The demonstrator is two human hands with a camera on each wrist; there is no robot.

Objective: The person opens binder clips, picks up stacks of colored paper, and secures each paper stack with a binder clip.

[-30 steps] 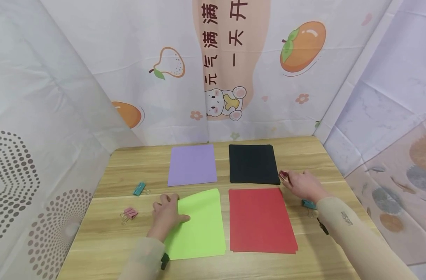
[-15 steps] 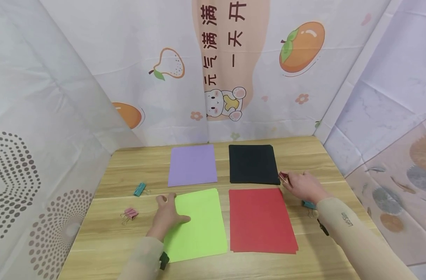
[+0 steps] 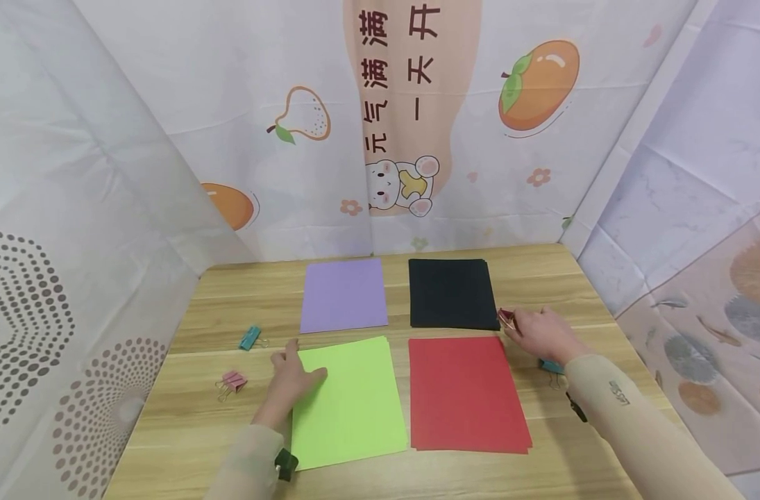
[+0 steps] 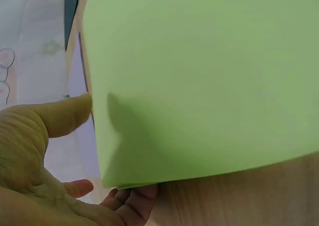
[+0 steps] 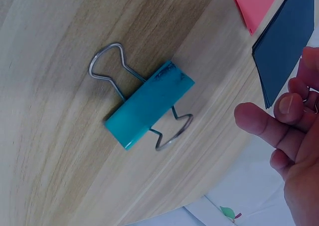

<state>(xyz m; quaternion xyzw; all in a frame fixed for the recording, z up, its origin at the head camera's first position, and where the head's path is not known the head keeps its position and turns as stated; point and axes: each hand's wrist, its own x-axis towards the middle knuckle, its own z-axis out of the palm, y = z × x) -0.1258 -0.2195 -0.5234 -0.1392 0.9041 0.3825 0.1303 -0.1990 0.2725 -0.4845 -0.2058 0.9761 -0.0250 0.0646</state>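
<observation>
My left hand [image 3: 290, 382] is at the left edge of a stack of lime-green paper [image 3: 355, 410]. In the left wrist view its thumb [image 4: 70, 117] stretches out beside the paper's edge, while other fingertips lie at the underside of one corner. On the right, my right hand [image 3: 545, 335] pinches a red binder clip [image 3: 507, 318] by the near right corner of the black paper stack [image 3: 451, 293]. Only a bit of the clip's wire shows in the right wrist view. A teal binder clip [image 5: 149, 106] lies on the wooden table below that hand.
Red paper [image 3: 467, 396] is stacked right of the green, with purple paper [image 3: 344, 295] behind the green. Another teal binder clip [image 3: 250, 337] and a pink binder clip [image 3: 234, 381] lie at the left. A printed curtain [image 3: 417, 229] hangs along the table's back edge.
My left hand has drawn back leftward across the green stack to its edge. The sheet's raised far-left part has flattened, and the stack has turned slightly. My right hand stays put with the red binder clip.
</observation>
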